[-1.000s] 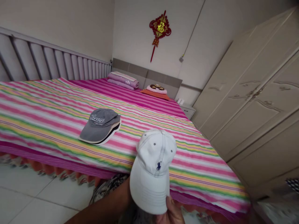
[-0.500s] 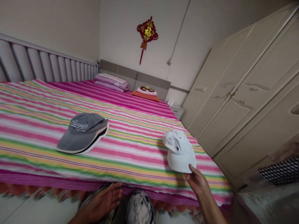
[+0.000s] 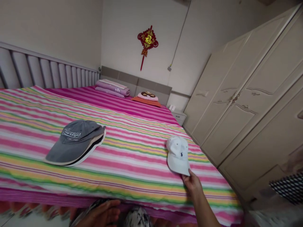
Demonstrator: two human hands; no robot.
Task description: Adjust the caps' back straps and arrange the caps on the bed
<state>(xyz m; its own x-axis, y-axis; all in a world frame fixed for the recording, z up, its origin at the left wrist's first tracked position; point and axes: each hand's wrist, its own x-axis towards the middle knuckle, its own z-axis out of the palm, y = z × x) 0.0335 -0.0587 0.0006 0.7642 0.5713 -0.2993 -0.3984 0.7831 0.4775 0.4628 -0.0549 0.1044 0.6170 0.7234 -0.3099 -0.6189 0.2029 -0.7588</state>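
My right hand (image 3: 191,183) pinches the brim of a white baseball cap (image 3: 178,153) with a small dark emblem on its front. The cap is at the right side of the striped bedspread (image 3: 134,164); whether it rests on the cloth or hangs just above it I cannot tell. Low in the view, my left hand (image 3: 104,214) is empty, its fingers stretched out, near my knees and the bed's edge. On the left part of the bed lies a grey cap (image 3: 78,138) with white lettering, stacked over other caps whose black and white brims show underneath.
Folded purple bedding (image 3: 112,88) and an orange and pink folded pile (image 3: 146,97) lie by the grey headboard (image 3: 151,83). A cream wardrobe (image 3: 236,104) stands to the right, with a nightstand (image 3: 178,116) beyond the bed. A white rail (image 3: 54,72) runs along the left.
My right hand has turned the white cap a little and shifted it slightly left, keeping hold of its brim. The view has tilted up slightly, and my left hand sits lower in it.
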